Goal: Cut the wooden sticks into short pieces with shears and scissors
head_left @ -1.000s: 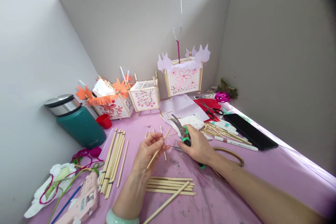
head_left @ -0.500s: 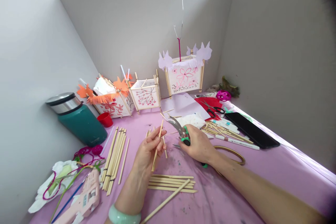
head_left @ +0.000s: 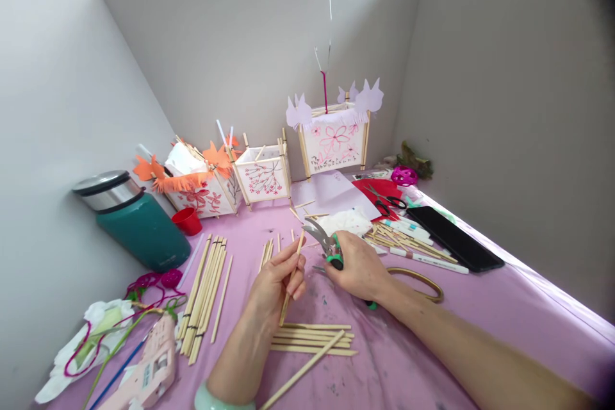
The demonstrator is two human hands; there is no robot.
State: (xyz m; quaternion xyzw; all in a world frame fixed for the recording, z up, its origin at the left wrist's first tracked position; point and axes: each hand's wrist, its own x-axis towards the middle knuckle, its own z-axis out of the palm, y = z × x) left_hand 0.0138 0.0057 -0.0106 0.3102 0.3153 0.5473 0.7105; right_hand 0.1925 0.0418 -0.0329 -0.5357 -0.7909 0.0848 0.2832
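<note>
My left hand (head_left: pixel 277 278) is closed around a thin wooden stick (head_left: pixel 292 282), held upright at a slant. Its top end is at the open blades of the pruning shears (head_left: pixel 323 238); I cannot tell whether they touch. My right hand (head_left: pixel 358 266) grips the shears by their green and black handles. Below the left hand lies a row of cut sticks (head_left: pixel 312 339), with one longer stick (head_left: pixel 302 371) crossing them at an angle. More sticks (head_left: pixel 204 298), some bound with black bands, lie to the left of my left hand.
Paper lanterns on stick frames (head_left: pixel 334 141) line the back wall. At left are a teal bottle (head_left: pixel 144 227), a red cup (head_left: pixel 187 221) and a pink glue gun (head_left: pixel 151 365). On the right lie a phone (head_left: pixel 454 237), scissors (head_left: pixel 384 200), markers (head_left: pixel 427 261) and large gold-handled scissors (head_left: pixel 418 282).
My left hand has raised the stick slightly to the right, bringing its tip to the shears' blades. A second short piece seen by the left fingers no longer shows there. The view has shifted slightly.
</note>
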